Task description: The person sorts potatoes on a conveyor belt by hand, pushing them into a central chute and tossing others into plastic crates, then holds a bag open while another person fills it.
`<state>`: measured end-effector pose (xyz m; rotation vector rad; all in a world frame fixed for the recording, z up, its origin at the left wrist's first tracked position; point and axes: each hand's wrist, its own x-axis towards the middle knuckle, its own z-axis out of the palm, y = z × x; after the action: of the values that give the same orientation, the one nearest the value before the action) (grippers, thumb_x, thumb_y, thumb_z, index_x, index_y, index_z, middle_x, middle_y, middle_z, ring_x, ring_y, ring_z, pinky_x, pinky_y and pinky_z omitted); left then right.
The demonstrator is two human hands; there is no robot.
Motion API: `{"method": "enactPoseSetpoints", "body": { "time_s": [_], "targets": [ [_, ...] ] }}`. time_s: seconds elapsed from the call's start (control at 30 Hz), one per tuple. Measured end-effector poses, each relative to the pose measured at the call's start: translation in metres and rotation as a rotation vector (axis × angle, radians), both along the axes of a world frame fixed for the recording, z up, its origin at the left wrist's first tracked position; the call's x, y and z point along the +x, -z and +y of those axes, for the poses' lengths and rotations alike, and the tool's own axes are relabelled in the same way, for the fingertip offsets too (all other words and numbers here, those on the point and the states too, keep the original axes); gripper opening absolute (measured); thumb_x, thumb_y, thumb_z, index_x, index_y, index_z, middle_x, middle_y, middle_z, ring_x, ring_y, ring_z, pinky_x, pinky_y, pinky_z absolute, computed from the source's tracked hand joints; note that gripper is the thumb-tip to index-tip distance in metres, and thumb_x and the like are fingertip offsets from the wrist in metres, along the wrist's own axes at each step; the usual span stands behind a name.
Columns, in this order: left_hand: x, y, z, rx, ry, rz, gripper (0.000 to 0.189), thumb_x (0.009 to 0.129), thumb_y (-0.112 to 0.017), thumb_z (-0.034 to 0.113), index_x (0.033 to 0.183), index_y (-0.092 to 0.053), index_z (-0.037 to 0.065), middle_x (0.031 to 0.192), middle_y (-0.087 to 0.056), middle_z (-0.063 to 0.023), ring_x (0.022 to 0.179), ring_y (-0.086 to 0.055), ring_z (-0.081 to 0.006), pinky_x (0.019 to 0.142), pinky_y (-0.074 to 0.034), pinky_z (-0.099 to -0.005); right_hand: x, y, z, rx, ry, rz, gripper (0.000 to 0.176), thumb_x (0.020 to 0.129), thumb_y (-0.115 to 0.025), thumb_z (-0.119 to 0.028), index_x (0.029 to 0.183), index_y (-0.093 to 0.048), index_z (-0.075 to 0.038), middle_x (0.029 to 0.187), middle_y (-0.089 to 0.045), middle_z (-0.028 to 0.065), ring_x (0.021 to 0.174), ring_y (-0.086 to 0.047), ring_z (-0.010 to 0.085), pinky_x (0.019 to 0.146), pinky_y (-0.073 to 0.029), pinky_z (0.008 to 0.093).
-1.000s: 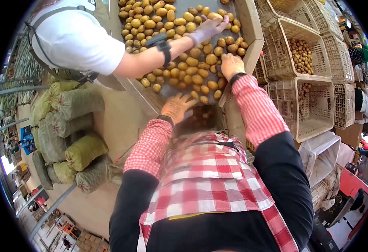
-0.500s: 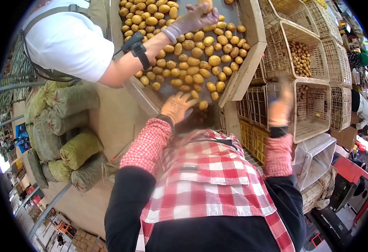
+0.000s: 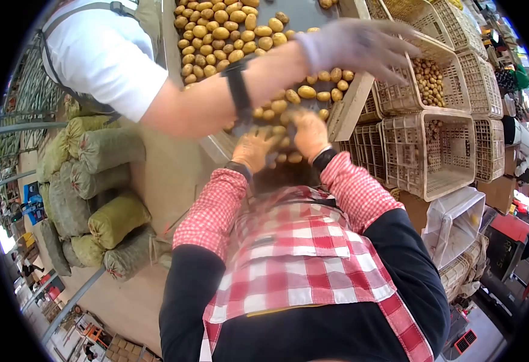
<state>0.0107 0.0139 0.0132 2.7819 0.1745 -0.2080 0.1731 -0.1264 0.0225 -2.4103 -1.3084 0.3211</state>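
Observation:
Many potatoes (image 3: 219, 33) lie on the grey bed of a wooden-sided sorting table (image 3: 352, 105). At its near end, my left hand (image 3: 254, 149), in an orange glove, rests among potatoes with its fingers apart. My right hand (image 3: 310, 134), also gloved in orange, is over the potatoes just to the right; motion blurs its fingers, and whether it grips one is unclear. Several potatoes lie between and beyond my hands. Above the table's right side, a co-worker's gloved hand (image 3: 361, 48) stretches out with spread fingers towards the crates, its forearm crossing over the potatoes.
Plastic crates (image 3: 421, 181) are stacked on the right, one holding small potatoes (image 3: 429, 81). A clear-lined crate (image 3: 455, 223) stands nearer. Full sacks (image 3: 119, 217) are piled on the left. The co-worker (image 3: 101, 60) leans in from the upper left.
My right hand has moved left from the crates to the potatoes. The co-worker's hand has swung right and no longer shows a potato. My left hand stays nearly in place.

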Motion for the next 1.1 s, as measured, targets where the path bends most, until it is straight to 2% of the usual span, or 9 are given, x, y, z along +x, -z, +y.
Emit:
{"method": "enactPoseSetpoints", "body": {
  "time_s": [0.03,0.13,0.23,0.5,0.7,0.8,0.87,1.0,1.1],
  "targets": [
    [0.000,-0.004,-0.001,-0.008,0.084,0.055,0.056,0.089,-0.071,0.031,0.143,-0.059,0.027,0.144,-0.054,-0.0103,0.128,-0.054,-0.0342,0.106,-0.048,-0.0462,0.014,-0.015,0.009,0.023,0.119,-0.140,0.043,0.085,-0.059,-0.004,0.126,-0.067,-0.014,0.127,-0.065,0.0135,0.111,-0.065,0.0336,0.096,-0.054,0.0426],
    [0.000,0.009,-0.005,0.085,0.190,0.112,0.048,0.092,-0.068,0.035,0.139,-0.062,0.030,0.144,-0.055,-0.0100,0.132,-0.053,-0.0315,0.107,-0.048,-0.0450,0.071,-0.019,0.037,-0.124,0.211,-0.265,0.048,0.092,-0.050,-0.003,0.138,-0.059,-0.015,0.139,-0.061,0.0156,0.117,-0.065,0.0368,0.097,-0.054,0.0452],
    [0.006,-0.012,-0.004,-0.012,0.182,0.196,0.040,0.095,-0.064,0.037,0.135,-0.066,0.030,0.149,-0.053,-0.0083,0.140,-0.048,-0.0316,0.110,-0.046,-0.0464,0.087,-0.027,0.057,-0.332,0.223,-0.052,0.047,0.100,-0.045,-0.005,0.146,-0.047,-0.014,0.140,-0.059,0.0200,0.120,-0.066,0.0378,0.098,-0.053,0.0491],
    [0.005,-0.003,-0.005,-0.020,0.142,0.180,0.032,0.098,-0.062,0.035,0.126,-0.072,0.025,0.147,-0.055,-0.0068,0.136,-0.051,-0.0292,0.108,-0.048,-0.0456,0.085,-0.026,0.046,-0.177,0.473,0.044,0.049,0.091,-0.057,-0.001,0.138,-0.056,-0.010,0.136,-0.060,0.0201,0.119,-0.065,0.0387,0.100,-0.054,0.0464],
    [0.004,0.000,-0.005,-0.008,0.098,0.160,0.029,0.098,-0.061,0.035,0.123,-0.073,0.023,0.145,-0.057,-0.0063,0.136,-0.052,-0.0284,0.104,-0.049,-0.0453,0.084,-0.006,0.043,-0.182,0.429,-0.205,0.047,0.092,-0.054,0.000,0.137,-0.058,-0.014,0.132,-0.061,0.0187,0.119,-0.060,0.0395,0.099,-0.054,0.0467],
    [0.001,0.002,-0.008,-0.034,0.079,0.140,0.030,0.099,-0.060,0.037,0.122,-0.073,0.023,0.143,-0.059,-0.0057,0.135,-0.053,-0.0283,0.102,-0.051,-0.0451,0.090,-0.007,0.036,-0.475,0.326,-0.116,0.041,0.096,-0.057,-0.010,0.137,-0.059,-0.014,0.131,-0.062,0.0179,0.114,-0.064,0.0386,0.097,-0.054,0.0455],
    [0.000,-0.003,-0.007,0.006,0.063,-0.077,0.022,0.093,-0.066,0.032,0.110,-0.075,0.022,0.127,-0.062,-0.0005,0.122,-0.057,-0.0233,0.089,-0.053,-0.0435,0.093,-0.013,0.035,-0.415,0.357,-0.065,0.041,0.096,-0.058,-0.014,0.137,-0.059,-0.014,0.129,-0.063,0.0180,0.113,-0.065,0.0376,0.097,-0.054,0.0451],
    [0.006,0.000,-0.006,0.004,0.095,0.168,0.028,0.098,-0.061,0.035,0.119,-0.074,0.021,0.138,-0.061,-0.0056,0.129,-0.055,-0.0274,0.099,-0.053,-0.0436,0.075,-0.040,0.041,-0.075,0.280,-0.118,0.042,0.095,-0.058,-0.012,0.137,-0.061,-0.017,0.122,-0.068,0.0175,0.108,-0.069,0.0354,0.092,-0.055,0.0449],
    [0.003,0.004,-0.007,-0.010,0.078,0.114,0.027,0.096,-0.063,0.035,0.117,-0.074,0.021,0.134,-0.062,-0.0056,0.126,-0.057,-0.0276,0.099,-0.053,-0.0427,0.071,-0.029,0.059,-0.275,0.150,-0.130,0.047,0.094,-0.053,-0.008,0.138,-0.061,-0.019,0.122,-0.069,0.0172,0.108,-0.069,0.0338,0.093,-0.055,0.0439]
  ]
}}
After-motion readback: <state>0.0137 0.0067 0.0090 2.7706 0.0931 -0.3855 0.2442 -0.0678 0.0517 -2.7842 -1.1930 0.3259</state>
